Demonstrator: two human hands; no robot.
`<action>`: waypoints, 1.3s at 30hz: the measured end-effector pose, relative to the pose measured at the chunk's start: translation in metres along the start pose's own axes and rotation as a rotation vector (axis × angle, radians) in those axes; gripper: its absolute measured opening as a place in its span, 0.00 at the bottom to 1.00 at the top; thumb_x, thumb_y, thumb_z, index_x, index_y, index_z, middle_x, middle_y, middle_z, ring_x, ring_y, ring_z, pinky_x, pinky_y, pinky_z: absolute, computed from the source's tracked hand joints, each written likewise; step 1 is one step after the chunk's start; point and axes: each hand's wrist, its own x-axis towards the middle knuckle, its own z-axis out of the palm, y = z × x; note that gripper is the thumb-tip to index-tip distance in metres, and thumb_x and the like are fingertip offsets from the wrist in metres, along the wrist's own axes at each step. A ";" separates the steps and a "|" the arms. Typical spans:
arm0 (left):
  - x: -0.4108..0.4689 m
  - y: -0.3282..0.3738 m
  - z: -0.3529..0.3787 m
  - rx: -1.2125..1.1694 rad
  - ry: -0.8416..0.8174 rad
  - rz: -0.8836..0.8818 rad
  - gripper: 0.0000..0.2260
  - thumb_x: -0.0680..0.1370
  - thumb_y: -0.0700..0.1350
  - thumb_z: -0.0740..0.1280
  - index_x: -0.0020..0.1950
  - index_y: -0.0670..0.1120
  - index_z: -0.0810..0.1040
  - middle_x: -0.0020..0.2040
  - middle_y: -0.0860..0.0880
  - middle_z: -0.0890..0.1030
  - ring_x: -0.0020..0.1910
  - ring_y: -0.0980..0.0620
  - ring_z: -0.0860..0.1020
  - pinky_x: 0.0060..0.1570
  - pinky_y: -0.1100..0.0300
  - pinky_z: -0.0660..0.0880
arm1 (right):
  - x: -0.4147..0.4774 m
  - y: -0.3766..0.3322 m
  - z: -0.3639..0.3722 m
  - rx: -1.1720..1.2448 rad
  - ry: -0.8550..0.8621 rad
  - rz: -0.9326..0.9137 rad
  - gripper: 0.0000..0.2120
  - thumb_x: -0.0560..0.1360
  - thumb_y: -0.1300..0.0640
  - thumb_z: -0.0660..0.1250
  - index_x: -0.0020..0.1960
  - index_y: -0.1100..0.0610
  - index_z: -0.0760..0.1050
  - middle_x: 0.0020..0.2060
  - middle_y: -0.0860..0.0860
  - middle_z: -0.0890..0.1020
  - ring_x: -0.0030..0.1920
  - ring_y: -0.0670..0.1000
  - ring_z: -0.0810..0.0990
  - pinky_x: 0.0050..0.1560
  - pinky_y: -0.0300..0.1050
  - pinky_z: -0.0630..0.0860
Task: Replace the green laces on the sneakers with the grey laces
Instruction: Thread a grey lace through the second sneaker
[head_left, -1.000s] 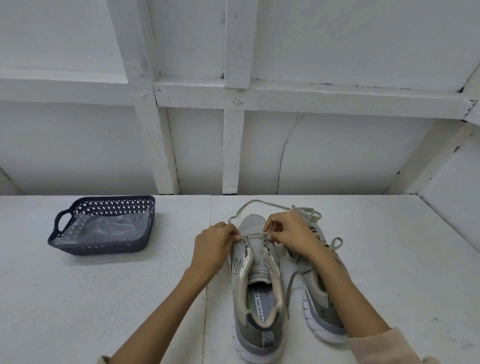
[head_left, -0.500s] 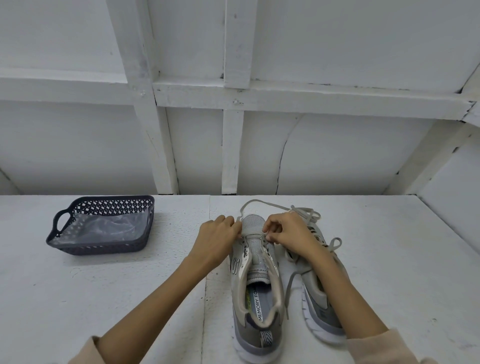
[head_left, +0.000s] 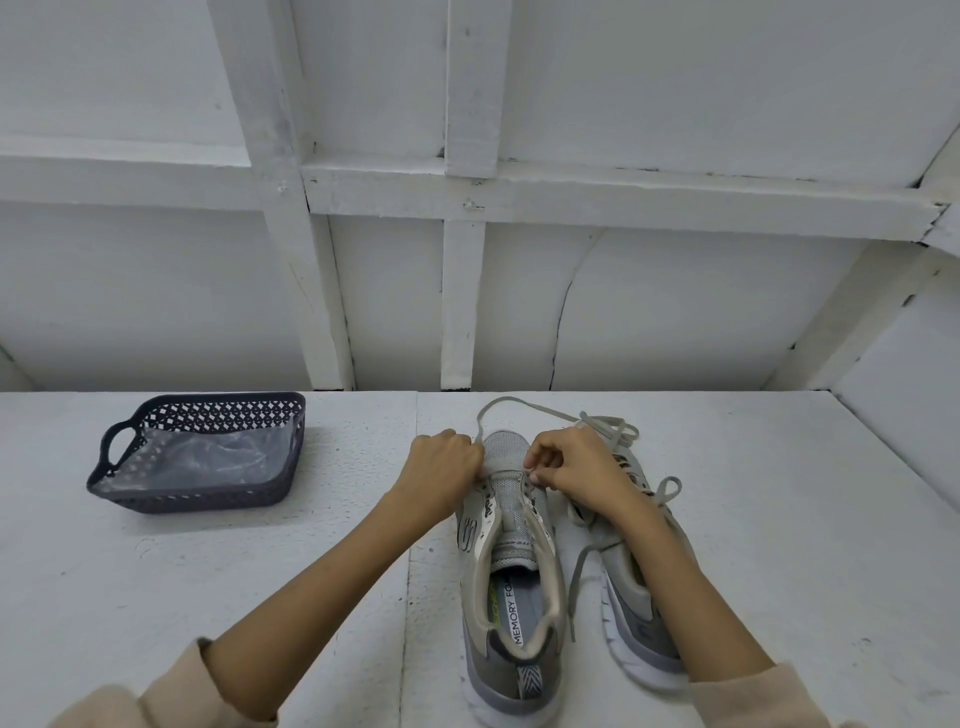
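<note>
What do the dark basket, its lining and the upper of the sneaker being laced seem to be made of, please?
The basket looks like moulded plastic, matte grey-blue, given its pierced lattice walls and cut-out handle. Its lining seems thin clear plastic film: it wrinkles and glints. The sneaker being laced appears to have a grey knit-mesh upper, textured at toe and tongue.
</note>
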 end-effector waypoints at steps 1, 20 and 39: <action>0.000 0.000 0.001 -0.056 0.000 -0.017 0.06 0.82 0.44 0.60 0.53 0.44 0.75 0.52 0.47 0.79 0.53 0.45 0.77 0.39 0.56 0.66 | 0.000 -0.001 0.000 0.000 0.001 0.000 0.08 0.68 0.66 0.74 0.41 0.54 0.81 0.33 0.48 0.83 0.36 0.47 0.81 0.43 0.47 0.80; 0.004 -0.002 -0.008 -0.628 -0.136 -0.277 0.17 0.68 0.59 0.74 0.42 0.45 0.84 0.40 0.46 0.83 0.41 0.49 0.80 0.38 0.58 0.75 | -0.002 -0.026 0.003 -0.236 -0.044 0.052 0.11 0.68 0.48 0.74 0.47 0.51 0.80 0.38 0.48 0.83 0.41 0.48 0.80 0.43 0.43 0.76; 0.015 0.020 -0.023 -0.248 -0.105 -0.148 0.08 0.75 0.40 0.65 0.53 0.43 0.78 0.53 0.43 0.79 0.53 0.44 0.78 0.43 0.57 0.70 | 0.004 -0.062 0.025 -0.660 -0.026 0.128 0.13 0.75 0.67 0.61 0.58 0.62 0.73 0.58 0.59 0.76 0.59 0.60 0.76 0.52 0.48 0.71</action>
